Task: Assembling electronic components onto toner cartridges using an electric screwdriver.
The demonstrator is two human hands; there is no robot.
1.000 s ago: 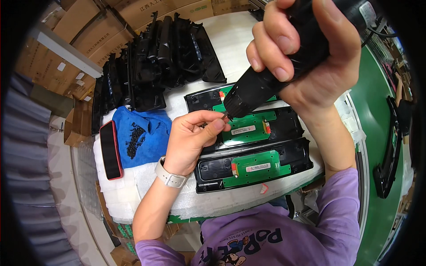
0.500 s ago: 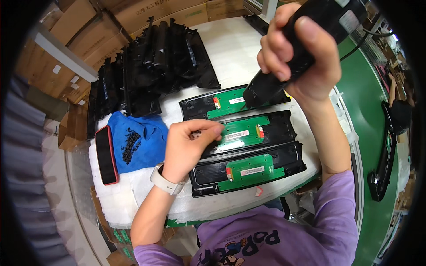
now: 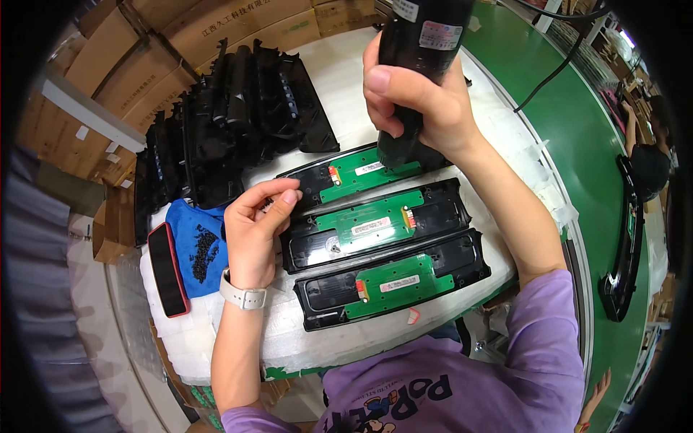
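A black power screwdriver (image 3: 415,50) points down at the far panel, its lower end over the right part of that panel's green circuit board (image 3: 346,184); whether the tip touches is hidden. The person's right hand (image 3: 437,108) grips the tool, fingers wrapped round its body. The left hand (image 3: 256,224) is at the far panel's left end, fingers curled and thumb close to the index fingertip; I cannot tell whether they hold anything. The far panel (image 3: 307,180), middle panel (image 3: 440,209) and near panel (image 3: 462,263), all black with green boards, lie in rows on a white-covered table (image 3: 346,65). To the left, small black pieces (image 3: 204,256) sit on a blue cloth (image 3: 189,224) beside a red-edged phone (image 3: 166,267). Far left, black plastic parts (image 3: 242,101) stand stacked before cardboard boxes (image 3: 245,25).
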